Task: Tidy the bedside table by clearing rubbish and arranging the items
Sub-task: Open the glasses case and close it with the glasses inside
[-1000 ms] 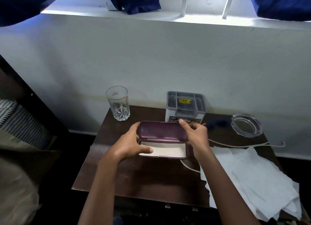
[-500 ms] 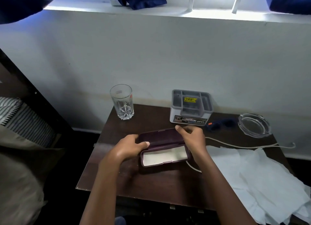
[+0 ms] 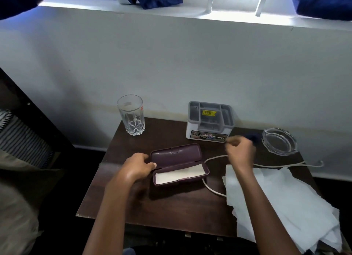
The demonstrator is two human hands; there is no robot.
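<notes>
Gripping the left end of the open purple case [image 3: 177, 163], a person's left hand [image 3: 137, 167] holds it at the centre of the bedside table [image 3: 171, 207].
Right hand [image 3: 240, 151], blurred, fingers curled, hovers at two o'clock from the case; whether it holds anything cannot be told. Glass [image 3: 131, 115] at eleven o'clock, grey organiser [image 3: 209, 121] at one, white paper [image 3: 276, 197] at four.

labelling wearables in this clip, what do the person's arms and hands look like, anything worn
The left forearm and right forearm are bare down to the frame's lower edge: no sleeves, gloves, watch or bracelet. The left hand shows no ring. The right hand is motion-blurred, so a ring there cannot be ruled out.
</notes>
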